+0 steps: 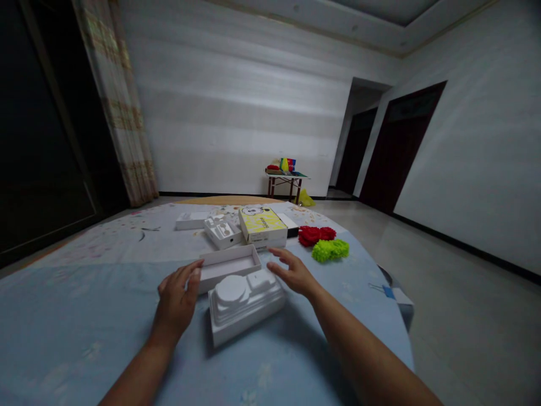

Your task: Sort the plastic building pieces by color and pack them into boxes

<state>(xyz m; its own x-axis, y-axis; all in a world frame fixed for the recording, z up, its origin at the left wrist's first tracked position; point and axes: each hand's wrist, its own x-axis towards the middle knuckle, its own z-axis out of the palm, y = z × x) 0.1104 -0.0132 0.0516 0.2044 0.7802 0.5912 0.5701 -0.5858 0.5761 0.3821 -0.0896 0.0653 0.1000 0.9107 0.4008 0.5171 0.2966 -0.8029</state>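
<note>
A white box with a moulded white insert (249, 301), showing a round raised part and a smaller square one, lies tilted slightly on the table in front of me. Just behind it is a shallow open white box (230, 264) with bare inner walls. My left hand (177, 296) is at the left end of this shallow box, fingers stretched along its rim; whether they touch it I cannot tell. My right hand (293, 273) hovers by the right end of both boxes, its thumb and fingers apart with nothing between them.
Behind are a yellow cartoon-print box (262, 224), a white moulded tray (222, 231) and a flat white box (191, 220). Red (315, 235) and lime-green (330, 250) fluffy bundles lie to the right. A blue binder clip (387, 291) grips the cloth at the table's right edge.
</note>
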